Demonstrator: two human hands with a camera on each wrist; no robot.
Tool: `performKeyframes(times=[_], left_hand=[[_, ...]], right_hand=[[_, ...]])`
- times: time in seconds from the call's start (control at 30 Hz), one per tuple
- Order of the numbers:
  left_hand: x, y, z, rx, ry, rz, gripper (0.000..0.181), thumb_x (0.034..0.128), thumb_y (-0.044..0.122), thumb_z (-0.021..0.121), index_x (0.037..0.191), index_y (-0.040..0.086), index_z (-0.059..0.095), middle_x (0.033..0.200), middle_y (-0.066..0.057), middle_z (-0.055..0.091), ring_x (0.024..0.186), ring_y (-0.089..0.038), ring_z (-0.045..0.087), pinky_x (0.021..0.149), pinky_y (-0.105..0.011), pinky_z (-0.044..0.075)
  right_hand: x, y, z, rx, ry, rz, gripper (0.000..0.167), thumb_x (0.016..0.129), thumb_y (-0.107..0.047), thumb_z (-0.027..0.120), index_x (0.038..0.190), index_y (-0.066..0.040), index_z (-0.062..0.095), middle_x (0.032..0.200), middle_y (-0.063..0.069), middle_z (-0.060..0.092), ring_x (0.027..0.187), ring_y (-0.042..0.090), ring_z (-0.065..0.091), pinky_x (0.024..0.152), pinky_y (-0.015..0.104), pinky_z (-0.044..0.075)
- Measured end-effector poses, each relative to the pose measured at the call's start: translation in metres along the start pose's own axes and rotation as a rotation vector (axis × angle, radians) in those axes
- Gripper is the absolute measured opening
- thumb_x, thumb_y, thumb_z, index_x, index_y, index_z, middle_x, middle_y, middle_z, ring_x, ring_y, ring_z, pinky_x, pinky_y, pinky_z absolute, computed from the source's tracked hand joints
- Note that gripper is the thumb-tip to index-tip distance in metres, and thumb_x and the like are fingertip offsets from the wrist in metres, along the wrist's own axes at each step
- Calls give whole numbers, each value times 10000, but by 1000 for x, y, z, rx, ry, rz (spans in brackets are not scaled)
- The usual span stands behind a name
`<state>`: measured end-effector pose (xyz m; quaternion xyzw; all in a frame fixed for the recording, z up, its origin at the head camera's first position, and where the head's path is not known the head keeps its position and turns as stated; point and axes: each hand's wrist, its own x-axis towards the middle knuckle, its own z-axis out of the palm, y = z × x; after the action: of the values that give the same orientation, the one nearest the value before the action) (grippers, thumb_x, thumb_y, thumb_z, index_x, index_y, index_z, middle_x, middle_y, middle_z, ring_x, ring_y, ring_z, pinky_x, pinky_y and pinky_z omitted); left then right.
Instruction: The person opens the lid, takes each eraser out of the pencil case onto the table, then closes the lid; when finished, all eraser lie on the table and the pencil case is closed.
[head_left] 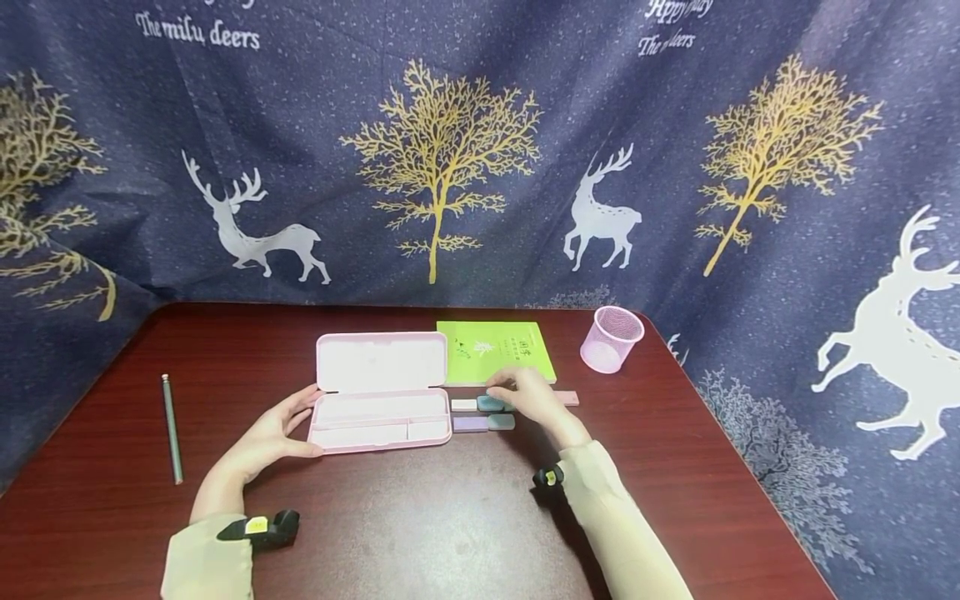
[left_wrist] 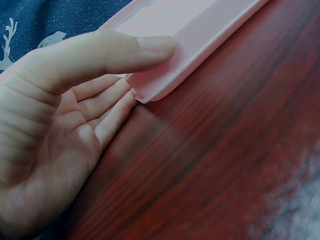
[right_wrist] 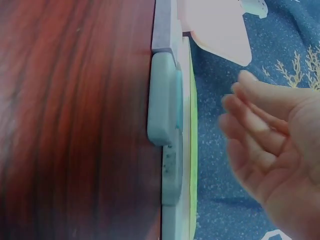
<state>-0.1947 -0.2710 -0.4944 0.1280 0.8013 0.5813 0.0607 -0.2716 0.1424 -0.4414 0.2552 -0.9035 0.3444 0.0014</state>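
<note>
A pink pencil case (head_left: 381, 421) lies with its lid raised at the back; its inside is divided into compartments. My left hand (head_left: 272, 432) holds its left end, and in the left wrist view the thumb (left_wrist: 155, 50) lies over the wall, with fingers at the corner. My right hand (head_left: 531, 396) hovers over small flat pieces right of the case, its fingers loosely bent around nothing visible. Below it are a white piece (head_left: 463, 405) and a teal piece (head_left: 491, 404). In front lies a lavender piece (head_left: 470, 424) with a grey-green end (head_left: 501, 422).
A green book (head_left: 495, 346) lies behind the case, with a pink mesh pen holder (head_left: 611, 339) to its right. A flat pink piece (head_left: 567, 398) shows beyond my right hand. A dark green pen (head_left: 172, 429) lies at the left. A patterned cloth hangs behind the table.
</note>
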Motion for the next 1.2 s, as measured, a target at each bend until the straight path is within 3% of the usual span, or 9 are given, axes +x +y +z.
performKeyframes(times=[0.07,0.17,0.23,0.3,0.37,0.43,0.63,0.9,1.2], left_hand=[[0,0,0,-13,0,9,1034,700,16,823,1511,-79,189,1514,-346,289,1321,-59,443,949,2,359],[-1,-1,0,-19,3,19,1031,698,12,825,1506,-88,194,1510,-353,290,1142,203,368,956,3,352],[-1,-1,0,-8,7,18,1031,697,14,826,1506,-88,195,1507,-350,296,1234,85,415,958,6,347],[-1,-1,-1,1,10,12,1033,698,20,827,1510,-78,196,1511,-340,299,1336,-126,427,956,6,347],[0,-1,-1,6,13,6,1034,699,26,828,1515,-66,199,1518,-328,299,1373,-351,373,953,5,349],[0,0,0,6,12,1,1038,699,29,829,1518,-58,198,1524,-322,296,1375,-484,294,949,5,351],[1,-1,0,-13,5,-3,1046,694,19,830,1518,-64,191,1531,-323,282,1390,-507,259,942,7,352],[1,-2,-1,-16,8,0,1043,695,23,834,1520,-54,200,1534,-316,281,1388,-472,276,957,4,348],[0,-4,0,-8,14,0,1043,691,31,838,1517,-55,207,1531,-309,292,1387,-467,273,965,6,339]], right_hand=[[5,-3,1,12,52,6,151,893,-122,694,989,-12,731,954,113,741,840,203,670,752,292,555],[13,-6,3,28,133,10,141,888,-110,698,987,-14,726,941,114,737,831,215,663,740,299,553],[19,-8,4,40,162,10,146,890,-111,697,1001,-19,723,949,111,735,854,228,666,758,327,559],[24,-11,4,46,180,3,165,887,-123,705,1019,-26,722,954,106,733,879,230,671,782,346,564],[30,-14,5,63,193,-8,200,872,-125,724,1042,-21,719,966,115,734,902,245,675,812,380,565],[35,-17,6,84,202,-13,242,851,-124,746,1060,-5,713,982,135,733,923,264,674,834,404,562],[51,-24,10,165,196,-8,323,820,-131,782,1090,24,696,1035,189,722,936,293,668,850,394,563],[68,-23,20,315,196,70,322,840,-138,765,1110,19,686,1026,176,717,911,257,675,802,310,561],[80,-17,34,325,190,75,251,865,-110,733,1081,13,699,1023,178,727,934,286,682,839,338,563]])
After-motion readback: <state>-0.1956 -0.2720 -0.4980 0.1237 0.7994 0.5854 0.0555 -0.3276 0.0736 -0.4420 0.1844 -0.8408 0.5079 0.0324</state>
